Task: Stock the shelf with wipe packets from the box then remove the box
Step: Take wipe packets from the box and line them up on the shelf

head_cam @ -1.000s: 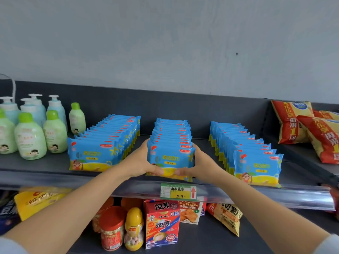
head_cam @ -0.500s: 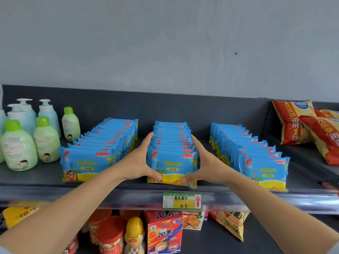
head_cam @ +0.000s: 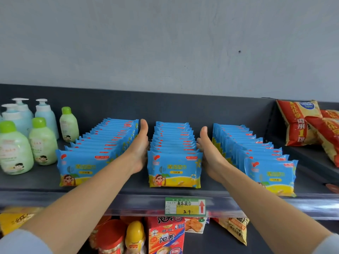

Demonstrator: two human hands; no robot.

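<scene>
Three rows of blue-and-yellow wipe packets stand upright on the dark shelf [head_cam: 128,187]: a left row [head_cam: 86,167], a middle row [head_cam: 174,169] and a right row [head_cam: 269,173]. My left hand [head_cam: 139,149] lies flat along the left side of the middle row, fingers straight and pointing back. On the row's right side my right hand [head_cam: 209,151] is held the same way. Neither hand grips a packet. No box is in view.
Green and pale blue lotion bottles [head_cam: 16,147] stand at the shelf's left end. Red-and-yellow snack bags [head_cam: 300,123] lie on the neighbouring shelf at right. A price tag [head_cam: 185,207] hangs on the shelf's front rail. Jars, cartons and snack bags fill the lower shelf.
Both hands let go of the front packet of the middle row and slid further back along its sides, fingers straightened. The view has moved closer to the shelf.
</scene>
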